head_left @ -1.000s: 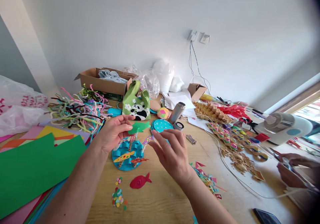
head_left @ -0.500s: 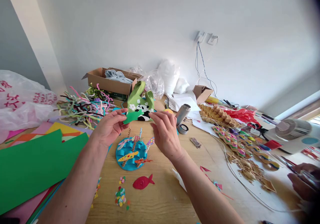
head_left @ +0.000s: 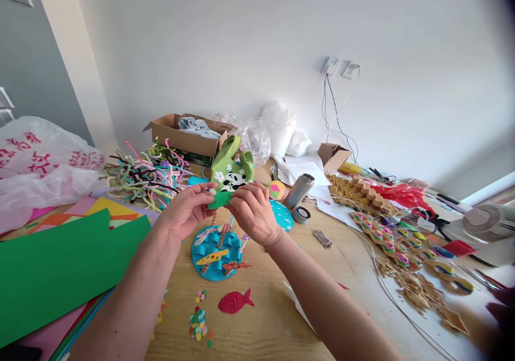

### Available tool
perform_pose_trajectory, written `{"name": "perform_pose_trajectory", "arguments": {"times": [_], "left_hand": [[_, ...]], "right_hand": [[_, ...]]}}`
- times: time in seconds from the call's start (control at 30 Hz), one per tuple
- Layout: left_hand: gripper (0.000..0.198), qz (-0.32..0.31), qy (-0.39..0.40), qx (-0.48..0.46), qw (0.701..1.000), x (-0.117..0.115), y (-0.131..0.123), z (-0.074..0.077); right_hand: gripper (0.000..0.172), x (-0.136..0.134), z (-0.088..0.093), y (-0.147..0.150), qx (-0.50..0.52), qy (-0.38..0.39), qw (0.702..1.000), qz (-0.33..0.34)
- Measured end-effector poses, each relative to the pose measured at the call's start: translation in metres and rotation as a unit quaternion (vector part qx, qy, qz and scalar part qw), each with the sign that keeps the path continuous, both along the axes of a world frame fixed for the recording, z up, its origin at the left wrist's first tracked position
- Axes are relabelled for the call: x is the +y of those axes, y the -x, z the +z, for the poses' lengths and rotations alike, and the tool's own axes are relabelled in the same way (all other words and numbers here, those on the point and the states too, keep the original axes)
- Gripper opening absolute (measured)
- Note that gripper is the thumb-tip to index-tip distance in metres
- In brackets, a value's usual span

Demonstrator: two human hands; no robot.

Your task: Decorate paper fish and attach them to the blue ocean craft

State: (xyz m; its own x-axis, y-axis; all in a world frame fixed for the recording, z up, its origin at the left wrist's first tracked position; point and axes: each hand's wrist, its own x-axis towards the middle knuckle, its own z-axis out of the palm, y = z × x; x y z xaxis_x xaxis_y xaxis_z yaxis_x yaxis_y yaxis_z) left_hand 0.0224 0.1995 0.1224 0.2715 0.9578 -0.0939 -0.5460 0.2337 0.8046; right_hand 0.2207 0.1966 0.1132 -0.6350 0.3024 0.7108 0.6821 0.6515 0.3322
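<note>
Between my hands, above the table, is a small green paper cutout [head_left: 219, 200]. My left hand [head_left: 190, 209] pinches its left end between thumb and fingers. The fingers of my right hand [head_left: 253, 211] are closed over its right end and hide part of its outline. Below them stands a round blue paper craft [head_left: 216, 252] with paper loops and several small fish on twisted stems. A red paper fish [head_left: 236, 301] lies flat nearer to me. Beside it is a little heap of coloured paper dots [head_left: 198, 323].
Green card sheets [head_left: 60, 275] lie at left, before a pile of pipe cleaners [head_left: 151, 176]. Behind are a cardboard box [head_left: 185, 141] and a green panda bag [head_left: 232, 170]. A steel bottle [head_left: 300, 190], painted egg-carton strips [head_left: 382, 237] and a white fan [head_left: 485, 224] are at right.
My right hand has moved left and closed on the right end of the green cutout, which was held only by my left hand. The view has shifted slightly.
</note>
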Motion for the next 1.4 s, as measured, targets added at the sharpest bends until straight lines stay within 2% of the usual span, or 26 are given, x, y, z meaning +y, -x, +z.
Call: {"name": "perform_pose_trajectory", "arguments": {"times": [0.27, 0.33, 0.47, 0.57, 0.67, 0.77, 0.9, 1.1, 1.23, 1.4], "left_hand": [[0.036, -0.002, 0.006, 0.015, 1.0, 0.004, 0.0, -0.006], [0.03, 0.015, 0.007, 0.024, 1.0, 0.008, 0.001, -0.011], [0.025, 0.097, 0.016, 0.05, 0.994, 0.022, 0.007, -0.023], [0.029, 0.156, 0.018, 0.076, 0.985, 0.029, 0.011, -0.03], [0.032, 0.175, 0.0, 0.103, 0.979, 0.033, 0.012, -0.037], [0.035, 0.165, -0.018, 0.152, 0.974, 0.034, 0.009, -0.045], [0.044, 0.147, -0.032, 0.233, 0.961, 0.035, 0.005, -0.055], [0.06, 0.045, -0.106, 0.343, 0.932, 0.036, 0.004, -0.064], [0.066, 0.009, -0.16, 0.359, 0.92, 0.041, 0.005, -0.073], [0.068, 0.013, -0.191, 0.341, 0.92, 0.05, 0.003, -0.088]], "right_hand": [[0.012, 0.002, 0.002, 0.005, -0.006, 0.047, 0.999, -0.014], [0.011, 0.003, 0.006, 0.009, 0.012, 0.091, 0.995, -0.024], [0.007, 0.011, 0.009, 0.013, 0.051, 0.209, 0.976, -0.023], [0.013, 0.022, 0.005, 0.014, 0.046, 0.3, 0.953, -0.011], [0.018, 0.034, -0.002, 0.014, 0.037, 0.372, 0.927, -0.008], [0.027, 0.043, -0.01, 0.015, 0.032, 0.408, 0.912, -0.009], [0.038, 0.049, -0.016, 0.017, 0.004, 0.409, 0.912, -0.024], [0.041, 0.054, -0.023, 0.018, -0.019, 0.422, 0.905, -0.045], [0.044, 0.056, -0.027, 0.017, -0.018, 0.433, 0.9, -0.042], [0.048, 0.055, -0.028, 0.019, -0.018, 0.436, 0.899, -0.046]]}}
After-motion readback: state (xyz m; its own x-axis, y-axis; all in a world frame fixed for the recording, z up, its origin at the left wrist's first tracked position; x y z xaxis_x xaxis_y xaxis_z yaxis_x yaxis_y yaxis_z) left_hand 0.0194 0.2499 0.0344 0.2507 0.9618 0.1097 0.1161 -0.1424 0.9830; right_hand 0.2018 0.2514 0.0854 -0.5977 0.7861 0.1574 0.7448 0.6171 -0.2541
